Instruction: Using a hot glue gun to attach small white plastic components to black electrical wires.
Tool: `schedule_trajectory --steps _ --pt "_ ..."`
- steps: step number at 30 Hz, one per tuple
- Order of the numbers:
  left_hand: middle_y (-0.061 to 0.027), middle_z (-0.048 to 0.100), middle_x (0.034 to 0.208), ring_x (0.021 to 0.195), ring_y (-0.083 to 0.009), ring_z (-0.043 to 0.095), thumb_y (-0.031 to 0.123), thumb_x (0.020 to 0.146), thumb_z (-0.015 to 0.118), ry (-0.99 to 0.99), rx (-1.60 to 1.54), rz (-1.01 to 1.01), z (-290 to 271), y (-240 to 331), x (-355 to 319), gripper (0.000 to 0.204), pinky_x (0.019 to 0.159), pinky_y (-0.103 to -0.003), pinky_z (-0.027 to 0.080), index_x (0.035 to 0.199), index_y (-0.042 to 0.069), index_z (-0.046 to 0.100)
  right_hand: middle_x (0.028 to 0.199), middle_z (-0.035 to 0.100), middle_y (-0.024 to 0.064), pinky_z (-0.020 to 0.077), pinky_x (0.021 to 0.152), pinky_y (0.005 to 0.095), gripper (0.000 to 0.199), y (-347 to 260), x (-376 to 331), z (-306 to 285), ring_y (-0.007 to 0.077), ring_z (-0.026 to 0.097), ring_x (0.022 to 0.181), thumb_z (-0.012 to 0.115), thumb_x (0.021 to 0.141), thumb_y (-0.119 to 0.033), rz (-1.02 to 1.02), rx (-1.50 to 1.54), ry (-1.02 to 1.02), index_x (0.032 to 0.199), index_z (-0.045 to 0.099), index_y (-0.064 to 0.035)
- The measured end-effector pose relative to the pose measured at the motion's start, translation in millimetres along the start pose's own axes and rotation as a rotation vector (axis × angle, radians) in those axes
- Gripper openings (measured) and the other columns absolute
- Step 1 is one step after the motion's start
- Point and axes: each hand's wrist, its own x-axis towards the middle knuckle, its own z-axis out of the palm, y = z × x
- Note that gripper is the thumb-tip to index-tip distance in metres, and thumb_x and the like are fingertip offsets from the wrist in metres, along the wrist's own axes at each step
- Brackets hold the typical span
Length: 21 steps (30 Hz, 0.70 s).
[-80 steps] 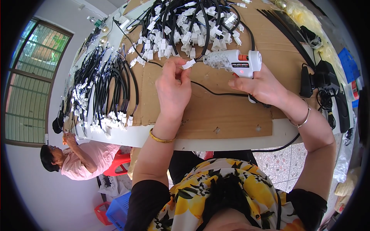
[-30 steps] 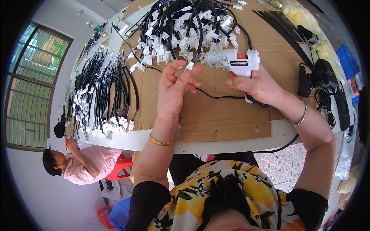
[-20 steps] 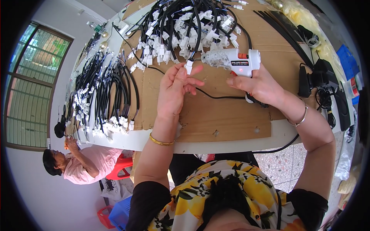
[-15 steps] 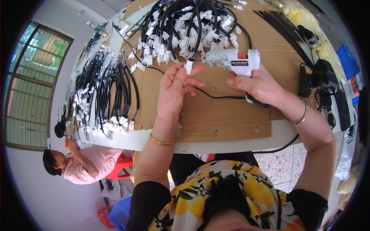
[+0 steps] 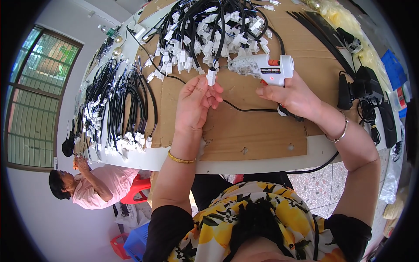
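Note:
Between the thumb and fingers of my left hand (image 5: 194, 102) is a white plastic connector (image 5: 211, 78) on the end of a black cable. My right hand (image 5: 297, 97) grips a white hot glue gun (image 5: 276, 75) with an orange part on top and a small red light lit. Its nozzle, crusted with clear glue, points left, close to where the cable enters the connector. I cannot tell whether the tip touches. Just beyond my hands lies a big heap of black cables with white connectors (image 5: 181, 54).
Cardboard (image 5: 255, 139) covers much of the white table (image 5: 321, 150). More bundled cables (image 5: 137, 102) lie to the left. A black power adapter (image 5: 369, 83) and long black strips (image 5: 325, 41) sit at right. At far left a person in pink (image 5: 102, 187) works at the table.
My left hand has shifted slightly left and down with the connector, and its spread fingers have curled in. The glue gun has barely moved.

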Motion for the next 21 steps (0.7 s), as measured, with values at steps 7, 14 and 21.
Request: schedule_trajectory --steps 7,14,21 --pt "-0.0081 0.059 0.074 0.058 -0.0117 0.055 0.017 0.09 0.042 -0.013 0.018 -0.01 0.2 -0.9 0.6 0.021 0.047 -0.021 0.039 0.095 0.0 0.053 0.087 0.048 -0.0005 0.0435 0.074 0.0235 0.025 -4.1 -2.0 3.0 0.0074 0.05 0.079 0.058 0.076 -0.002 -0.01 0.124 -0.015 0.096 0.044 -0.0038" --pt "-0.0075 0.059 0.073 0.057 -0.0114 0.054 0.017 0.089 0.043 -0.032 0.023 -0.012 -0.6 -0.2 0.2 0.021 0.047 -0.021 0.039 0.094 0.0 0.054 0.086 0.047 -0.0015 0.0431 0.075 0.0232 0.024 -2.1 0.3 -0.3 0.007 0.048 0.084 0.058 0.076 -0.003 -0.004 0.025 -0.054 0.096 0.045 -0.0041" --pt "-0.0074 0.059 0.073 0.057 -0.0115 0.054 0.018 0.089 0.043 -0.043 0.019 -0.031 -2.1 -0.2 0.1 0.022 0.047 -0.021 0.039 0.094 0.0 0.054 0.083 0.047 -0.002 0.042 0.07 0.0222 0.022 -7.1 -2.2 1.9 0.0059 0.047 0.08 0.059 0.076 -0.005 -0.037 0.062 -0.066 0.094 0.046 -0.0045"
